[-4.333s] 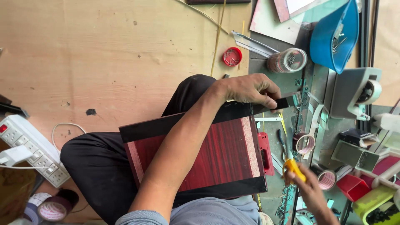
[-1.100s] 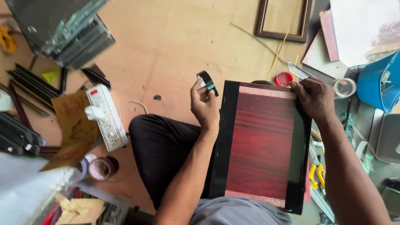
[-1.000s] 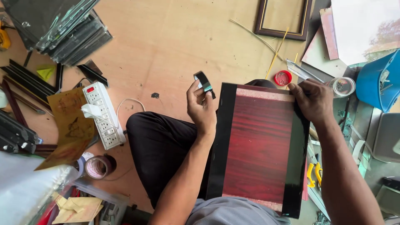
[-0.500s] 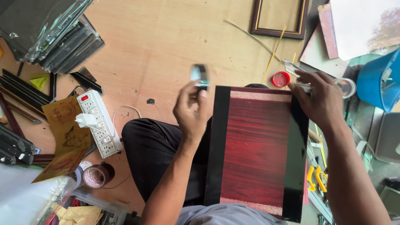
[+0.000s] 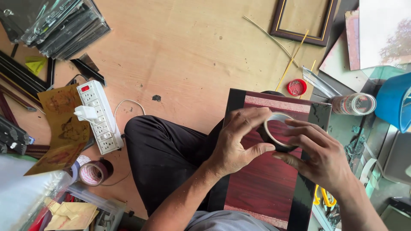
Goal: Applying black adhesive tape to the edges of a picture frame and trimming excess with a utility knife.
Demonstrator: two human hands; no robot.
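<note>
Hands meet over a roll of black tape (image 5: 277, 131), held just above the upper half of a dark red board with black borders (image 5: 265, 188) that lies across the person's lap. The left hand (image 5: 237, 143) comes in from seven o'clock, its grip clenched on the roll's left side, thumb pressed under the rim and fingers curled over the top. The right hand (image 5: 319, 152) comes in from five o'clock, its grip grasping the roll's right side, fingertips laid along the pale inner ring. The roll stands tilted, its open core facing up toward the camera.

On the floor at about one o'clock from the roll lies a small red lid (image 5: 296, 87), and at two o'clock a clear jar (image 5: 354, 104) on its side. A white power strip (image 5: 97, 115) with a plug in it rests well apart at nine o'clock, and a roll of brown tape (image 5: 95, 172) sits near eight o'clock. An empty dark picture frame (image 5: 303, 21) lies at twelve o'clock on the brown floor (image 5: 188, 55).
</note>
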